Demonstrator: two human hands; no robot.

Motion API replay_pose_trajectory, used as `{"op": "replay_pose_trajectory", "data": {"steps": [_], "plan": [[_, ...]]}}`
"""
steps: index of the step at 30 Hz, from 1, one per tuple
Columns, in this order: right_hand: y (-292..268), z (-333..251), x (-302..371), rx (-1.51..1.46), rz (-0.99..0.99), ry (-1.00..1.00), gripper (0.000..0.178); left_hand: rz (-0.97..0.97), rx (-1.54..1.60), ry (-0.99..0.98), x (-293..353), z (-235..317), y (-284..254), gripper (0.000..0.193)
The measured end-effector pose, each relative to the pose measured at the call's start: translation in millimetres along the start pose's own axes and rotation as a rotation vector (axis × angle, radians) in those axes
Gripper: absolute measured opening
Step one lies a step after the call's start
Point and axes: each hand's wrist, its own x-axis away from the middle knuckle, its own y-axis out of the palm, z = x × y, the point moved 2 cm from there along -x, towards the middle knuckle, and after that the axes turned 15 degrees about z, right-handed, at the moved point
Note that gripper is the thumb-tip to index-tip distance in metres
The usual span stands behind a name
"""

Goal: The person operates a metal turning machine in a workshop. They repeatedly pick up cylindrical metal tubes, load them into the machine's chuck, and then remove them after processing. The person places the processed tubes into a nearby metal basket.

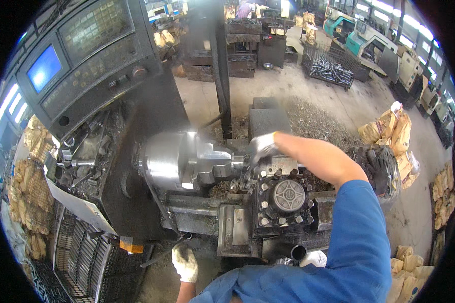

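My left hand (185, 263), in a white glove, is low in front of the lathe with its fingers curled. Beside its fingertips runs a thin dark rod (159, 257); what the fingers close on is hidden. My right arm reaches across the square tool post (288, 197). The gloved right hand (263, 145) is smeared by motion at the far side of the tool post, near the right end of a stepped metal workpiece (222, 159). That end sits just right of the shiny chuck (167, 160). Whether the right hand holds anything does not show.
A control panel (93, 60) with a lit screen stands at the left. Below it is a tray (93, 174) of metal parts, then a crate of rods (81, 257). Metal chips (318, 126) cover the floor behind the lathe. Sacks (392, 131) stand at the right.
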Motion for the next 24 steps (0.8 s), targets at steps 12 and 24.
{"op": "replay_pose_trajectory", "data": {"steps": [12,24], "plan": [[-4.1,224.1,107.3,-0.545,0.717,0.482,0.045,-0.096,-0.055,0.29,-38.6,33.1,-4.0,0.026],[36.2,17.2,26.2,-0.576,0.095,0.002,0.024,-0.162,0.219,0.634,-88.2,151.3,59.8,0.027]]}}
